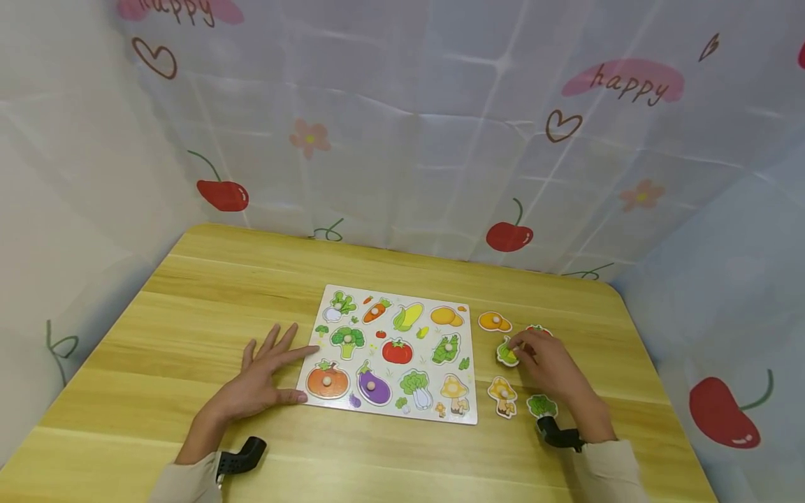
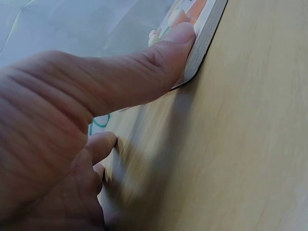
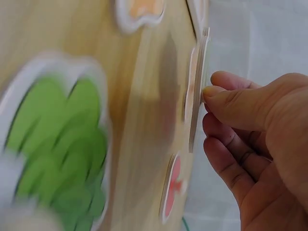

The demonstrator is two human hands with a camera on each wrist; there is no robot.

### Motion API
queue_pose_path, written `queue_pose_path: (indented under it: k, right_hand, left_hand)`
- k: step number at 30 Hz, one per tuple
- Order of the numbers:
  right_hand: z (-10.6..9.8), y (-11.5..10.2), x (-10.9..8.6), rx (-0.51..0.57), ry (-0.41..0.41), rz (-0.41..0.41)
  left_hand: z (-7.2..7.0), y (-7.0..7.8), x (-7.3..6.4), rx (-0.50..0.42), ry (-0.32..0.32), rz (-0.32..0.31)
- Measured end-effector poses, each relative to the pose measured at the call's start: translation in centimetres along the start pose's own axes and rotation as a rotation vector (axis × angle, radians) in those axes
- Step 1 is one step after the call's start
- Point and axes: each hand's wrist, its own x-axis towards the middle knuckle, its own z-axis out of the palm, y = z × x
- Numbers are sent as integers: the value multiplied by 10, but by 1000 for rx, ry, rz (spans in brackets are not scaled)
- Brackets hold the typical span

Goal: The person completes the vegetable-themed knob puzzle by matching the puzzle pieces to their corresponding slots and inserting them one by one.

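Note:
A wooden puzzle board (image 1: 390, 412) printed with vegetables lies on the table. My left hand (image 1: 260, 377) is spread at its left side, the thumb (image 2: 178, 36) resting on the board's near left corner and the index fingertip at its left edge. Over the table to the right of the board, my right hand (image 1: 553, 363) pinches a green and yellow corn puzzle piece (image 1: 505, 353) between thumb and fingers. In the right wrist view that piece (image 3: 198, 110) appears edge-on, off the table, with a shadow on the wood. Its printed face is partly hidden by my fingers.
Around the right hand lie a potato piece (image 1: 495, 321), a mushroom piece (image 1: 503, 398), a leafy green piece (image 1: 542, 405) and a partly covered tomato piece (image 3: 172, 188). Several knobbed pieces, including an eggplant (image 1: 375, 391), sit in the board. A printed curtain (image 1: 402, 161) hangs behind the table.

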Motion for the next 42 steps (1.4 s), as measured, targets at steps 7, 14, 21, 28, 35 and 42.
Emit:
queue_pose_path:
  k: [7,14,21,28,35,42]
  right_hand:
    - [9,-16,20,49,-31,-11]
    - [19,-32,36,64,-46,-25]
    - [29,-48,56,91,-86,-17]
    - [40,-67,77,135,-139,-8]
    - [55,-86,101,142,-175,4]
    - [65,-97,118,112,-217,-25]
  left_hand:
    - [0,0,0,2,-3,5]
    - [1,0,1,3,-6,5]
    - [1,0,2,-6,-5,8]
    - [2,0,-1,0,-29,-3]
    - [-2,0,-2,1,-31,4]
    - [-1,1,2,2,-29,12]
